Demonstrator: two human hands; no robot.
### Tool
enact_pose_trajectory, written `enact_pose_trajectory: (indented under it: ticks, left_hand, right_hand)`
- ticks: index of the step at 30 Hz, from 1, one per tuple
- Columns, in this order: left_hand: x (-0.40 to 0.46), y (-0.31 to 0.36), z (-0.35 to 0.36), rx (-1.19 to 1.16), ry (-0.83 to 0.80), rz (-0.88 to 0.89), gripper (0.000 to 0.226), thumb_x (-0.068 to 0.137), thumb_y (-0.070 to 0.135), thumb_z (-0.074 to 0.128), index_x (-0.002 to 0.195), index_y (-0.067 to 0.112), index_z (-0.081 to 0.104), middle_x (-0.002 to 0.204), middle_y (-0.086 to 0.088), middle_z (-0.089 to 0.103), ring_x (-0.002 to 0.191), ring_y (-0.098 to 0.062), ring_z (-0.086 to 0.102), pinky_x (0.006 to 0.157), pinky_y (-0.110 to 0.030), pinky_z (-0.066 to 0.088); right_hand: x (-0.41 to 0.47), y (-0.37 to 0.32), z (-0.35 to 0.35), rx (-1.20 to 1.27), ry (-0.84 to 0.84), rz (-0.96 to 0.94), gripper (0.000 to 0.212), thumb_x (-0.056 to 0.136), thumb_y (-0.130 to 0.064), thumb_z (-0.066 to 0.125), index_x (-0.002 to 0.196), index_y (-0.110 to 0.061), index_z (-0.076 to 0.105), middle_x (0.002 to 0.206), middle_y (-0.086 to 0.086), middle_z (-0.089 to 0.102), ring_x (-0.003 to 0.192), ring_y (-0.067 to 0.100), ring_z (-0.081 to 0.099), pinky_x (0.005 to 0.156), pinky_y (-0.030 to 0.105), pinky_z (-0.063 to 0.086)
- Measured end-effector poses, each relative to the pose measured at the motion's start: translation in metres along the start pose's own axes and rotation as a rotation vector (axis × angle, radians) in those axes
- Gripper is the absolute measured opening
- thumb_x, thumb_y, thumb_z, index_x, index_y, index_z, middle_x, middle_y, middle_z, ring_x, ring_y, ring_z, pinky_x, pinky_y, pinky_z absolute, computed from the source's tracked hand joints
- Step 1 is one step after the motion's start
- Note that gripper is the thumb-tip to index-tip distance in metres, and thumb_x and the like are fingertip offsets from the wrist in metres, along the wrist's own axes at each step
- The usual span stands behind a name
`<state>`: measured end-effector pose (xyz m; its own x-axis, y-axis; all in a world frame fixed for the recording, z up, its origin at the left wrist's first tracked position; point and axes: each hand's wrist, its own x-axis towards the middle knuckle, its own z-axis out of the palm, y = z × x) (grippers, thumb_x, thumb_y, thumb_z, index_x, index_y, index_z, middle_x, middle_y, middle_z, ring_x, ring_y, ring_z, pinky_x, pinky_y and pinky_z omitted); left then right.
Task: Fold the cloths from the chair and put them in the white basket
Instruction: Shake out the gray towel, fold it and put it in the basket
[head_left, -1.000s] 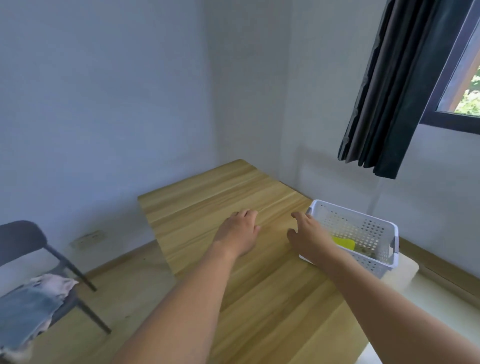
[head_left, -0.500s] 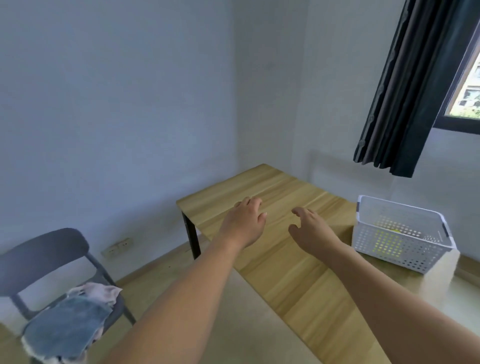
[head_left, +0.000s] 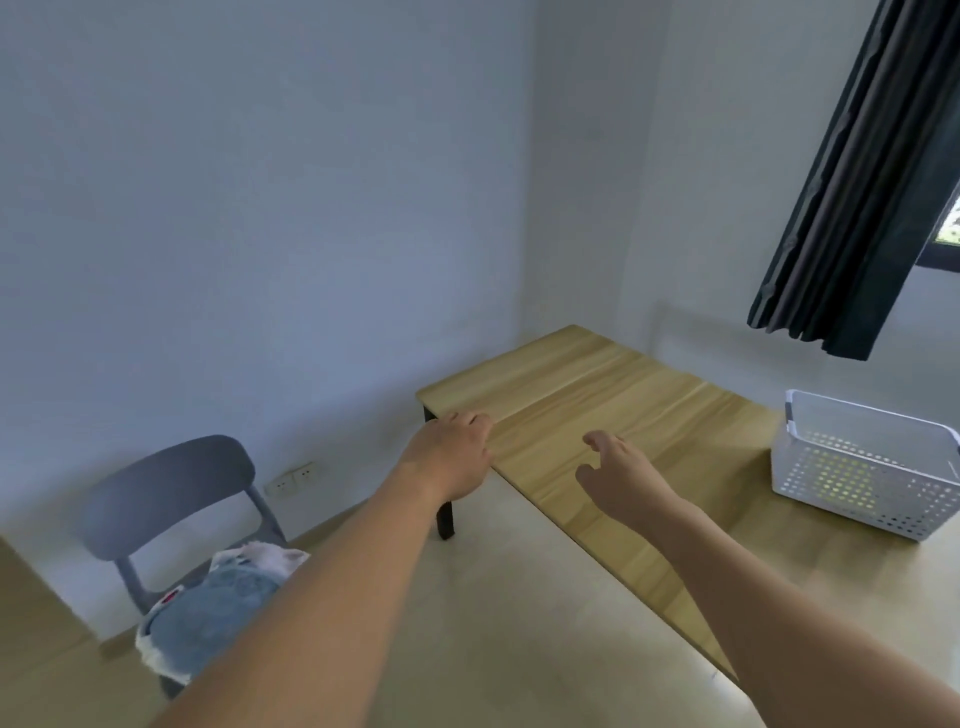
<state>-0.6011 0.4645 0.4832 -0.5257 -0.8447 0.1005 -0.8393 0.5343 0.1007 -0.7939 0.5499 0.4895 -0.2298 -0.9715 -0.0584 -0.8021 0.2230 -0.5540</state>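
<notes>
Wooden rectangular table (head_left: 649, 415): one white perforated plastic basket (head_left: 857, 467) near its right edge. One grey chair (head_left: 171, 488) bearing blue and white cloths (head_left: 218, 618), floor between. Left hand (head_left: 452, 457), right hand (head_left: 623, 478): both relaxed, empty.

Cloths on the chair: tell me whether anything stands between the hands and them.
Nothing visible does. The cloths lie piled on the grey chair, with open floor between. The left hand and right hand are open and hold nothing; the left forearm overlaps the pile only in view.
</notes>
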Motion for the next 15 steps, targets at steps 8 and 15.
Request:
enact_pose_trajectory:
  ticks: [8, 15]
  left_hand:
    - [-0.043, -0.176, -0.021, -0.079, 0.006, -0.008, 0.042, 0.099, 0.027, 0.035, 0.139, 0.013, 0.04, 0.143, -0.005, 0.043, 0.127, -0.024, 0.042, 0.104, -0.038, 0.038]
    - [-0.068, -0.298, -0.022, -0.121, -0.065, -0.01, 0.042, 0.099, 0.025, 0.034, 0.138, 0.011, 0.041, 0.142, -0.006, 0.044, 0.124, -0.023, 0.045, 0.1, -0.036, 0.04]
  right_hand:
    - [0.009, -0.156, 0.102, 0.045, 0.048, -0.007, 0.053, 0.094, -0.021, 0.044, 0.145, -0.015, 0.032, 0.15, 0.003, 0.035, 0.131, 0.022, 0.04, 0.102, 0.03, 0.034]
    - [0.019, -0.244, 0.161, 0.022, 0.02, 0.06, 0.054, 0.094, -0.02, 0.043, 0.146, -0.012, 0.032, 0.149, 0.005, 0.036, 0.134, 0.022, 0.037, 0.104, 0.031, 0.033]
